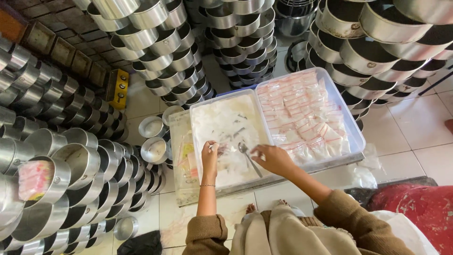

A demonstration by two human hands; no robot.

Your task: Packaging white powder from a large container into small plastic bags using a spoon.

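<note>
Left hand [210, 153]: I see it pinching a small clear bag [222, 150]. Right hand [272, 158]: loosely open, fingertips touching white contents of near tray [200, 141] (spoon [248, 157] between hands); stacked metal pans [71, 160] left.

Both bare hands reach forward, brown sleeves pushed up.
The left hand [210, 152] pinches with fingers curled; the right hand [273, 158] stretches leftward, palm down, fingers bent.
</note>
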